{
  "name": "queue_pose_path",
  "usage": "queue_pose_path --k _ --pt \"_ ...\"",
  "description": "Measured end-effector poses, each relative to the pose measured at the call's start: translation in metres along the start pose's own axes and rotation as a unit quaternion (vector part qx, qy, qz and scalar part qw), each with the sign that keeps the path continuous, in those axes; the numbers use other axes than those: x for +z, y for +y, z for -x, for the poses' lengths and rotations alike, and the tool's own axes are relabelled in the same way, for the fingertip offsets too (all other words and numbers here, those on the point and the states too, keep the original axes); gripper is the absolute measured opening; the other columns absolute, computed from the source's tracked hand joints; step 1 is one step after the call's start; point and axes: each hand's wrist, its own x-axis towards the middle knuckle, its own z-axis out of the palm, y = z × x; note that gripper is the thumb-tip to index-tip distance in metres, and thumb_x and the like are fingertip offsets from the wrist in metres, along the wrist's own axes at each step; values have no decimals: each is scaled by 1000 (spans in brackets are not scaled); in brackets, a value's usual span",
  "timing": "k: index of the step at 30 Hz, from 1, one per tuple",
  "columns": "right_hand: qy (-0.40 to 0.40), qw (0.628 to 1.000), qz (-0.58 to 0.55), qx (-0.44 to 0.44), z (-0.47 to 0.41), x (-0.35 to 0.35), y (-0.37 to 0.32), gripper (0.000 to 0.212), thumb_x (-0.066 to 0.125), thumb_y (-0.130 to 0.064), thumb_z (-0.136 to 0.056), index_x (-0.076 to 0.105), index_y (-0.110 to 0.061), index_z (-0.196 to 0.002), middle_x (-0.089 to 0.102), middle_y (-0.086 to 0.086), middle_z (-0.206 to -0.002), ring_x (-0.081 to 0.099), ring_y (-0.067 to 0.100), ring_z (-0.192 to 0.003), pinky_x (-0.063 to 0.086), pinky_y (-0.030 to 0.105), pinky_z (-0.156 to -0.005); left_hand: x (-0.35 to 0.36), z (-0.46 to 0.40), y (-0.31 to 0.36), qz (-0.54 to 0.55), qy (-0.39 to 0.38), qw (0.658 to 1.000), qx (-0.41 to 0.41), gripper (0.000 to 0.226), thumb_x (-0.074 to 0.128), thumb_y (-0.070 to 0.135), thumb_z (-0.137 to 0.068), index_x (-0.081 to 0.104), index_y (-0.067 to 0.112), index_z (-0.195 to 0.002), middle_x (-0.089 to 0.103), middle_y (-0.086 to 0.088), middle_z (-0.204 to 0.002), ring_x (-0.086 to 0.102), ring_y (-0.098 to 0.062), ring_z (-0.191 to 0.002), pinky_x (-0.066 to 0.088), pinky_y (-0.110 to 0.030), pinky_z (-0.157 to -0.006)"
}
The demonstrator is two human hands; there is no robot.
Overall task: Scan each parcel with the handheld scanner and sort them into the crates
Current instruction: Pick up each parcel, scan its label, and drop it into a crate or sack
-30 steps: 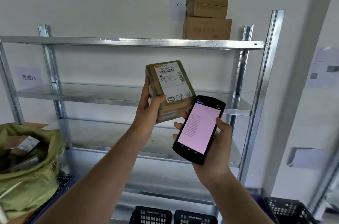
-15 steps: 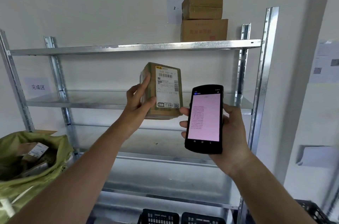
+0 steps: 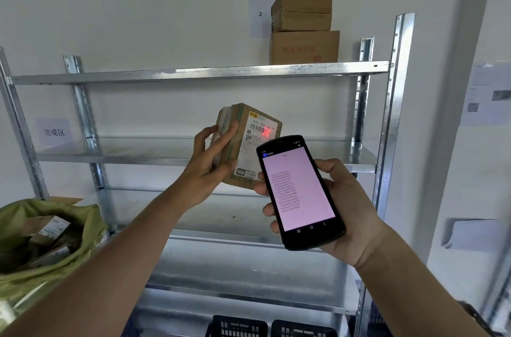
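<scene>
Before shelves, left hand (image 3: 213,168) grips parcel (image 3: 249,143)

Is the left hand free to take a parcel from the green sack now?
Probably not. The left hand already grips a labelled parcel held up before the scanner, while the green sack lies open low at the left, with nothing between.

Two stacked boxes (image 3: 303,30) on the rack's top shelf (image 3: 193,72); crates (image 3: 272,328) below.

parcel sorting room; steel shelving (image 3: 199,71), stacked cartons (image 3: 303,30)
</scene>
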Motion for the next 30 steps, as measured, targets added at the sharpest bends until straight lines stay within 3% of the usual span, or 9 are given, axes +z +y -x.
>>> queue_pose_path --k 3,6,11,14,18,21,24,30 --pt "-15 1000 8 5 0 1 1 62 42 -53 -101 73 -9 -132 69 29 -133 73 42 -87 62 45 -73 -2 2 -6 12 1 1000 8 69 57 21 -103 33 58 -156 17 9 -153 26 -3 -148 51 -14 -101" --pt "-21 1000 16 5 -1 5 2 62 42 -51 -100 73 -9 -132 68 30 -134 73 42 -87 62 45 -74 -3 4 -12 24 2 1000 8 72 58 21 -103 36 72 -148 18 9 -155 26 -9 -151 54 -23 -104" --pt "-33 999 5 10 -4 3 6 64 40 -52 -101 71 -8 -136 67 30 -137 74 42 -89 62 44 -75 -3 8 -15 39 5 999 -6 66 58 28 -100 36 64 -151 20 8 -155 30 -8 -150 54 -27 -106" --pt "-38 999 7 3 -5 1 7 64 39 -53 -101 72 -8 -134 68 29 -135 74 42 -87 63 44 -74 -4 10 -15 31 18 999 -21 67 57 20 -104 34 55 -157 20 5 -156 31 -1 -147 55 -21 -101" --pt "-24 999 2 -33 -17 0 12 66 40 -55 -100 71 -9 -136 69 28 -133 75 42 -89 65 46 -76 -5 16 -12 17 51 998 -43 66 53 8 -108 30 49 -155 22 -2 -156 35 21 -132 51 -8 -94" --pt "-14 997 -15 -70 -37 2 18 64 44 -53 -96 72 -10 -135 67 29 -137 73 41 -95 63 47 -82 -16 26 -14 5 85 994 -65 66 51 6 -109 29 52 -152 24 -5 -155 37 7 -137 46 -1 -90" --pt "-10 996 -33 -83 -68 12 29 67 47 -51 -91 69 -8 -138 65 29 -139 68 40 -100 61 47 -86 -40 45 -29 3 104 991 -88 67 52 10 -109 29 55 -152 26 -5 -155 38 -16 -144 49 -5 -92" --pt "-10 998 -28 -51 -153 52 91 68 37 -52 -99 64 -8 -143 66 25 -140 65 41 -106 50 54 -103 -113 102 -90 6 183 973 -144 67 53 5 -108 35 47 -157 32 -3 -147 44 -21 -139 56 -14 -94"
